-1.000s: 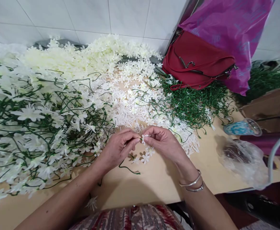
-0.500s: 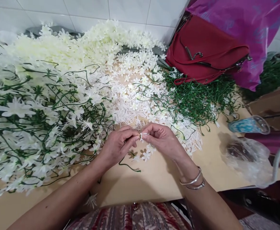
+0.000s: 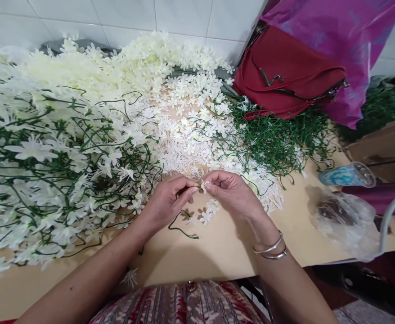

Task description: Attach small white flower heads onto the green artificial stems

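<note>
My left hand (image 3: 168,200) pinches a thin green stem (image 3: 180,229) that trails down onto the table. My right hand (image 3: 233,191) pinches a small white artificial flower (image 3: 204,184) right at the stem's tip; the two sets of fingertips meet there. Two more small white flowers (image 3: 209,211) on the stem lie just below my right hand. Two silver bangles (image 3: 271,251) circle my right wrist.
A big heap of finished white flower sprigs on green stems (image 3: 49,171) fills the left. Loose white blossoms (image 3: 190,121) are piled behind my hands, bare green stems (image 3: 278,139) to the right. A red bag (image 3: 285,76), purple plastic bag (image 3: 346,40), clear plastic bag (image 3: 346,220) and cardboard box (image 3: 383,144) sit right.
My hands stay together at the stem tip, fingers shifting slightly on the flower. The view has tilted a little; nothing else moved.
</note>
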`<action>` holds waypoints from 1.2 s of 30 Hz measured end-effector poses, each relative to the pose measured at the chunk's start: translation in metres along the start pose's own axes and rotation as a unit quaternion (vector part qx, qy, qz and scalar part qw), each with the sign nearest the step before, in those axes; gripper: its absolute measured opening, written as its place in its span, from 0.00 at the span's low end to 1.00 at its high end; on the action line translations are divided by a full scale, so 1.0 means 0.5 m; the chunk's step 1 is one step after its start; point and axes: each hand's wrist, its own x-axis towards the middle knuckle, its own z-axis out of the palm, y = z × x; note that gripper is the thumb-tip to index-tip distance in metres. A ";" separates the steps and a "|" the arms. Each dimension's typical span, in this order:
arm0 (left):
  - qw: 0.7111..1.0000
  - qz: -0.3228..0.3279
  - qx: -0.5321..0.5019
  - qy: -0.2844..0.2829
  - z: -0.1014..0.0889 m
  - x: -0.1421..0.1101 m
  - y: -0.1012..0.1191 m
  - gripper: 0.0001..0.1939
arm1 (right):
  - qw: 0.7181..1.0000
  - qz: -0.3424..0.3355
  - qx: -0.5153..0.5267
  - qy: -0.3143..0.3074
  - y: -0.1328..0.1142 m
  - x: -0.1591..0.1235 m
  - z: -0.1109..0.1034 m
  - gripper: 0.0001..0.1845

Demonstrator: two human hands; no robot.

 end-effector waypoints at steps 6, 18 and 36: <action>1.000 0.016 0.015 -0.006 -0.005 0.003 0.007 0.08 | 0.999 0.005 -0.031 -0.013 0.000 0.000 -0.003 0.11; 0.998 0.052 0.035 0.012 0.001 -0.001 0.002 0.06 | 0.997 -0.014 -0.079 -0.008 0.010 0.002 0.002 0.10; 0.956 0.163 0.093 0.226 -0.004 0.005 0.064 0.10 | 0.978 -0.135 -0.106 0.115 -0.002 0.000 -0.010 0.07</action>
